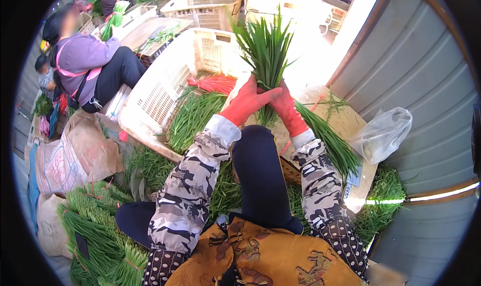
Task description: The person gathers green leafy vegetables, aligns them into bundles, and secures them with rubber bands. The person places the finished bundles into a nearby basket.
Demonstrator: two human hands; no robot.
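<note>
Both hands wear red gloves and clasp one upright bunch of long flat green leaves, which look like garlic chives (265, 47). My left hand (246, 102) wraps it from the left, its thumb across the front. On the other side my right hand (288, 107) grips it, partly hidden behind the leaves and the left thumb. Below the hands the bunch's lower end shows above my knee. A loose heap of chives (327, 137) lies on a wooden board (362, 126) beside my right forearm.
Left of my hands stands a white plastic crate (150, 101) holding chives (197, 116) and red ties (214, 83). Tied bundles (97, 229) lie at lower left near woven sacks (62, 160). A clear plastic bag (383, 135) rests by the corrugated wall (413, 68). A co-worker (80, 60) sits at left.
</note>
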